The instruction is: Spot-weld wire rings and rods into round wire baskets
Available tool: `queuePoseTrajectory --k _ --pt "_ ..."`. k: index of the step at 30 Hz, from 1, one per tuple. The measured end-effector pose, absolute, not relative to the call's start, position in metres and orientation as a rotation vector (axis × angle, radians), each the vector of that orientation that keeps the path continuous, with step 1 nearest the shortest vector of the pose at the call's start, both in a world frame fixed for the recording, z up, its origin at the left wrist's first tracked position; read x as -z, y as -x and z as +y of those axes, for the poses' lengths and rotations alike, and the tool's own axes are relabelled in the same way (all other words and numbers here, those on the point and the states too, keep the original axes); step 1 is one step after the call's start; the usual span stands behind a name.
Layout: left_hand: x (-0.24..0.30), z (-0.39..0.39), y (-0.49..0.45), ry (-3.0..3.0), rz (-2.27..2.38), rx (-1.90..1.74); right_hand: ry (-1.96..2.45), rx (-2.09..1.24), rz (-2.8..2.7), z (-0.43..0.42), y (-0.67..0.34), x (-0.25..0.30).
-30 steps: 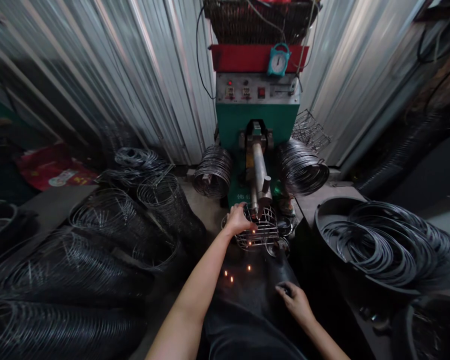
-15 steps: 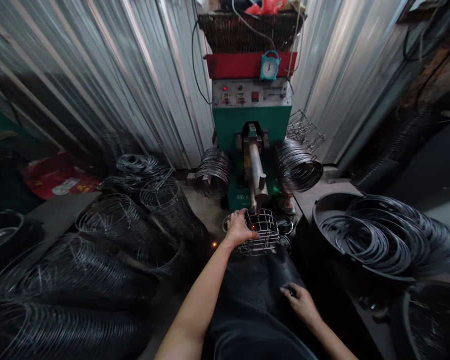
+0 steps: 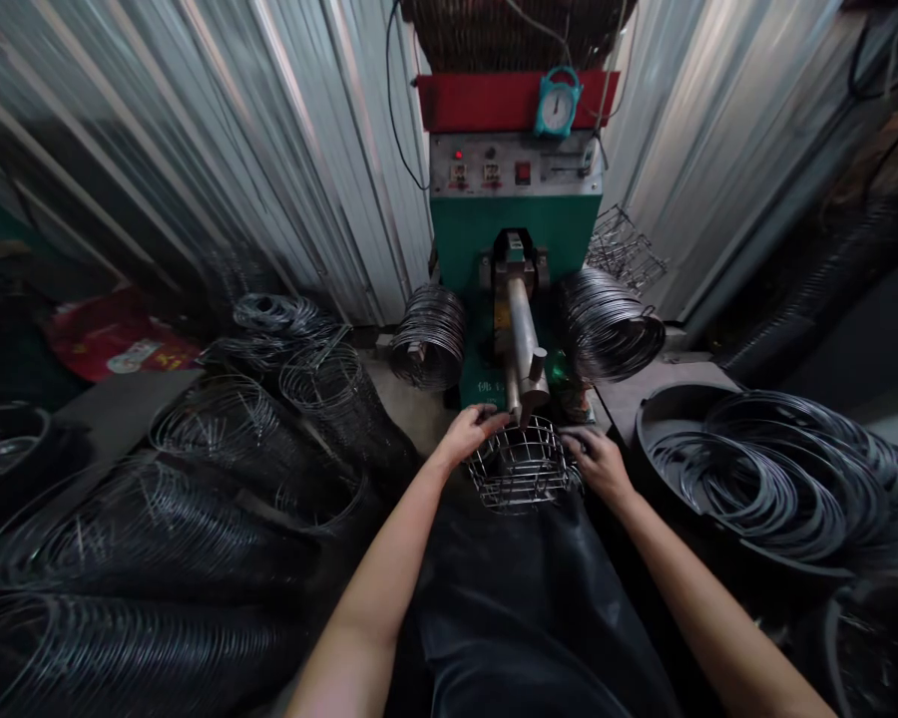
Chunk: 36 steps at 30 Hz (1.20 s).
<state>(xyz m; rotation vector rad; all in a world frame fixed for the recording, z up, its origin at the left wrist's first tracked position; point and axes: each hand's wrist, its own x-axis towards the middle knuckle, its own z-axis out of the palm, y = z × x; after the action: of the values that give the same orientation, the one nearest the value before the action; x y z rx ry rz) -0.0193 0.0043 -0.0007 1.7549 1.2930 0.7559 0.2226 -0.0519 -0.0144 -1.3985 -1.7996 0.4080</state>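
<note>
Under the welding arm (image 3: 525, 329) of a green spot-welding machine (image 3: 460, 234) sits a round wire basket (image 3: 525, 481), above my lap. My left hand (image 3: 470, 437) grips the basket's left rim with thumb and fingers. On the opposite side, my right hand (image 3: 600, 463) has its curled fingertips at the basket's right edge. Whether a small piece is also between those fingers is too dark to tell. The arm's lower tip is close to the basket's far rim.
Wire coils (image 3: 428, 337) hang left of the arm, and more coils (image 3: 612, 324) hang right. A black tub (image 3: 648, 424) at the right holds wire rings. Stacked wire rings (image 3: 150, 529) fill the left floor. A teal clock (image 3: 556, 104) hangs above the control panel (image 3: 509, 176).
My right hand has risen from beside my lap to the basket's right edge. My left hand has shifted from the basket's top to its left rim. The view has tilted slightly down.
</note>
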Motion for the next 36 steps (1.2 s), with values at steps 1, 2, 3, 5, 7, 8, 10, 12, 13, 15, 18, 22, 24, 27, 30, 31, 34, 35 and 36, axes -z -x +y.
queuePoseTrajectory --k 1,2,3,5,7,8,10,12,13,15,18,22,24,27,30,31,34,35,36 --pt "0.001 0.012 0.021 -1.726 1.301 -0.767 1.383 -0.385 -1.862 -0.031 -0.22 0.006" --pt "0.001 0.018 0.022 -1.716 1.316 -0.763 1.361 -0.404 -1.942 -0.012 -0.218 0.0" --pt "0.002 0.024 0.022 -1.724 1.321 -0.745 1.343 -0.46 -2.026 0.004 -0.216 -0.004" --pt "0.005 0.032 0.022 -1.769 1.303 -0.698 1.334 -0.643 -2.17 0.027 -0.212 -0.007" --pt "0.01 0.036 0.02 -1.826 1.273 -0.646 1.345 -0.831 -2.238 0.04 -0.211 -0.004" --pt "0.011 0.037 0.019 -1.852 1.268 -0.623 1.348 -0.892 -2.246 0.043 -0.21 -0.001" --pt "0.014 0.039 0.015 -1.902 1.311 -0.596 1.361 -0.915 -2.238 0.047 -0.209 0.003" --pt "0.013 0.043 0.01 -1.958 1.434 -0.584 1.43 -0.824 -2.207 0.051 -0.207 0.007" --pt "0.012 0.046 0.009 -1.978 1.503 -0.592 1.475 -0.768 -2.188 0.054 -0.205 0.008" --pt "0.01 0.051 0.012 -1.995 1.592 -0.67 1.541 -0.686 -2.161 0.059 -0.203 0.009" --pt "0.011 0.05 0.036 -1.966 1.489 -0.83 1.565 -0.645 -2.165 0.064 -0.206 0.006" --pt "0.032 0.02 0.078 -1.825 1.134 -0.686 1.585 -0.601 -2.185 0.061 -0.217 -0.001" --pt "0.047 -0.001 0.085 -1.681 1.024 -0.602 1.583 -0.609 -2.21 0.058 -0.22 -0.002" --pt "0.061 -0.027 0.077 -1.558 1.031 -0.695 1.576 -0.675 -2.249 0.05 -0.222 -0.002" --pt "0.056 -0.047 0.068 -1.572 1.071 -0.764 1.566 -0.73 -2.291 0.039 -0.222 0.001" --pt "0.05 -0.054 0.068 -1.582 1.06 -0.748 1.544 -0.739 -2.305 0.036 -0.222 0.002" --pt "0.027 -0.076 0.081 -1.663 0.967 -0.675 1.519 -0.752 -2.267 0.031 -0.223 0.004" --pt "0.018 -0.084 0.088 -1.719 0.93 -0.652 1.515 -0.762 -2.241 0.029 -0.223 0.005" --pt "0.011 -0.092 0.097 -1.786 0.897 -0.629 1.512 -0.774 -2.21 0.027 -0.222 0.005"
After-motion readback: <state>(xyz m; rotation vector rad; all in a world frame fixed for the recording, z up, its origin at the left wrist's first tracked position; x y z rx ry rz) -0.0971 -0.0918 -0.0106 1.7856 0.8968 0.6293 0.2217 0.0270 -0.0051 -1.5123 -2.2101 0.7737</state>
